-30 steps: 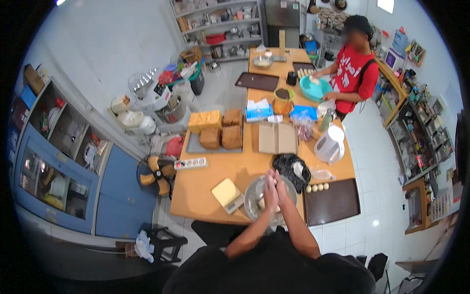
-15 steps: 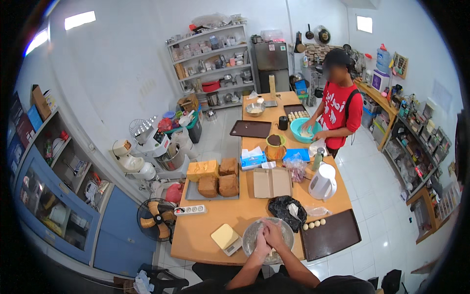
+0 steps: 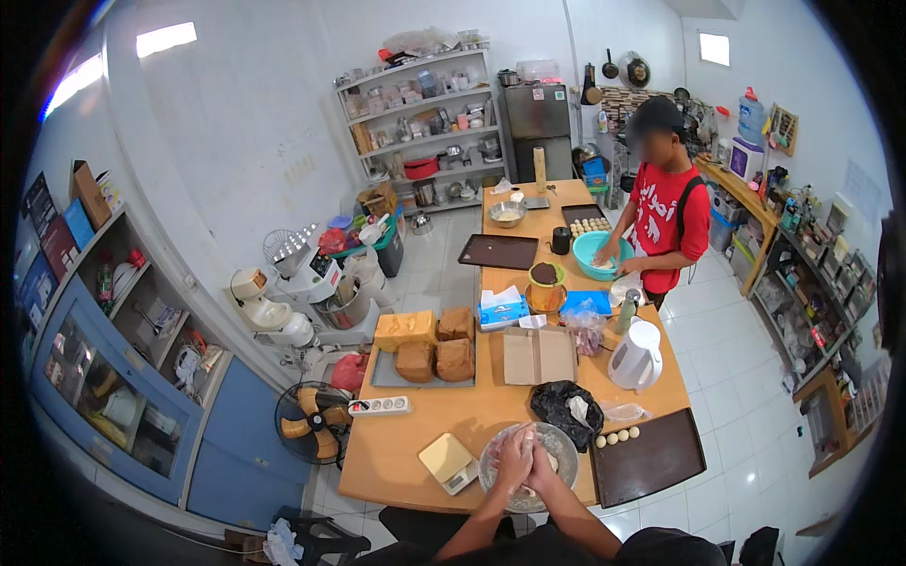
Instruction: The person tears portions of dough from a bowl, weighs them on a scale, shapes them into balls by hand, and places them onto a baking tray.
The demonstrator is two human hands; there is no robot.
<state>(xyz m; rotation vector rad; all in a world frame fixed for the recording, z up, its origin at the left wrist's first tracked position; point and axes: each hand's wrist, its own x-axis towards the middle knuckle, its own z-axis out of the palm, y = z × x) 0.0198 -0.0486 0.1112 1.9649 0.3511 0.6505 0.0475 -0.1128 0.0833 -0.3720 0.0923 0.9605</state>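
My left hand [image 3: 513, 457] and my right hand [image 3: 543, 466] are pressed palm to palm over a wide metal bowl [image 3: 564, 441]. Both are closed, and whatever lies between them is hidden. Pale dough [image 3: 554, 462] shows in part inside the bowl, beside my right hand. Just right of the bowl, a row of small, round dough balls [image 3: 618, 437] lies along the far left edge of a dark baking tray [image 3: 651, 467]. On the left side, close to the bowl, stands a kitchen scale [image 3: 460, 479] with a pale yellow top.
A black plastic bag [image 3: 557, 404], an open cardboard box [image 3: 540, 357] and a white kettle [image 3: 636, 357] stand beyond the bowl. Bread loaves [image 3: 415, 361] sit on a tray at left, near a power strip [image 3: 379, 406]. Across the table, a person in red [image 3: 670, 222] works in a turquoise bowl [image 3: 587, 247].
My hands have shifted against each other, with the fingers now pointing more upward and the palms together. The whole view has moved slightly. The co-worker's hand has moved within the turquoise bowl.
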